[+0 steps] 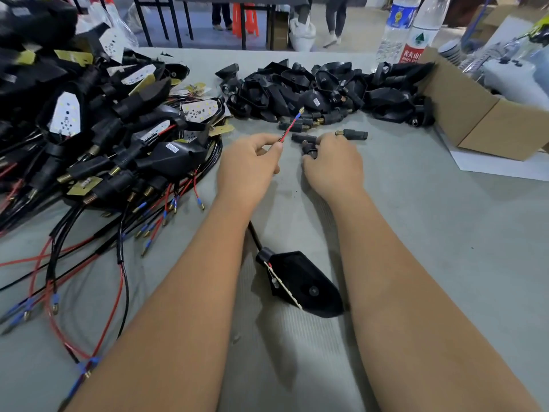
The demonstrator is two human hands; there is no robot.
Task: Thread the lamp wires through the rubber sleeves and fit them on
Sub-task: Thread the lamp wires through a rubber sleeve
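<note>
Left hand (248, 165) hides most of the wire (289, 127) it pinches; cable under the forearm out of sight. Right hand (332, 165) covers part of a sleeve (309, 151); grip unclear. Lamp pile (89, 129) cut off left, box (487, 120) right. Bottles (410, 28) cropped at top.

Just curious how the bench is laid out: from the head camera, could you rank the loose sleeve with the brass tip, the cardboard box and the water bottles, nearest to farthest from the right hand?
1. Loose sleeve with the brass tip: just beyond the right hand.
2. Cardboard box: farther right.
3. Water bottles: at the table's far edge.
</note>
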